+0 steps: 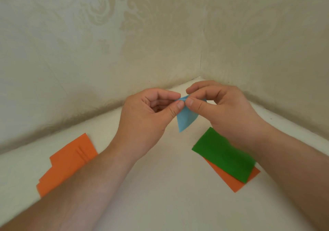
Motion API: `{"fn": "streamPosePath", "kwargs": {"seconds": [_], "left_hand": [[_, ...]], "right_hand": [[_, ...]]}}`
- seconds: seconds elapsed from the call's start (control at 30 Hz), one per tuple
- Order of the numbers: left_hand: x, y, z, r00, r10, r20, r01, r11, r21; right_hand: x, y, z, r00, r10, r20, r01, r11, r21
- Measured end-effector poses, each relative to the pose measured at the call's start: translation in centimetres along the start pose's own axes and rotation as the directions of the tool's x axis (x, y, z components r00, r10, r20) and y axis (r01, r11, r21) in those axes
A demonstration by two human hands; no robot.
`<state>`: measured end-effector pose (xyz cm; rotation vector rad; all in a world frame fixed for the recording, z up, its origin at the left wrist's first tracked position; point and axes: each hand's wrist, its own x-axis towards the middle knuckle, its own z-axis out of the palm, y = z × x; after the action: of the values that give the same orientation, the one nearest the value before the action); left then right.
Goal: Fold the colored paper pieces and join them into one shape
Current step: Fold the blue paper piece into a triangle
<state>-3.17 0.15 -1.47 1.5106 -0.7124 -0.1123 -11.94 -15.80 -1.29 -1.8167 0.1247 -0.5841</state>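
A small light-blue folded paper piece (186,117) hangs in the air above the table, its point facing down. My left hand (149,118) pinches its top edge between thumb and forefinger. My right hand (219,106) pinches the same top edge from the right, thumb tips almost touching. A green paper rectangle (224,155) lies flat under my right wrist, on top of an orange rectangle (236,181). A stack of orange paper pieces (67,164) lies on the left, partly under my left forearm.
The white table (169,168) sits in a corner between two walls with pale patterned wallpaper (124,34). The walls meet just behind my hands.
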Motion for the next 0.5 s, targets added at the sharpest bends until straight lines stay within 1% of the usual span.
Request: {"fn": "streamPosePath", "kwargs": {"seconds": [0.03,0.1,0.23,0.4,0.5], "left_hand": [[-0.03,0.06,0.05,1.0,-0.001,-0.01,0.001,1.0,0.0],[-0.03,0.1,0.09,1.0,-0.009,-0.029,0.009,1.0,0.002],[0.02,0.2,0.16,0.999,-0.043,-0.034,0.042,0.999,-0.02],[0.08,0.29,0.26,0.994,-0.109,-0.015,0.107,0.988,-0.111],[0.0,0.44,0.26,0.992,-0.127,0.011,0.127,0.982,-0.137]], "right_hand": [[0.02,0.02,-0.01,1.0,-0.011,-0.017,0.012,0.999,0.032],[0.05,0.01,-0.01,0.997,-0.045,-0.056,0.047,0.998,0.042],[-0.13,-0.08,0.16,0.989,-0.114,-0.099,0.109,0.993,-0.054],[-0.34,-0.48,0.2,0.99,-0.085,-0.11,0.079,0.995,-0.059],[-0.38,-0.92,-0.02,0.995,-0.031,-0.099,0.033,0.999,0.013]]}}
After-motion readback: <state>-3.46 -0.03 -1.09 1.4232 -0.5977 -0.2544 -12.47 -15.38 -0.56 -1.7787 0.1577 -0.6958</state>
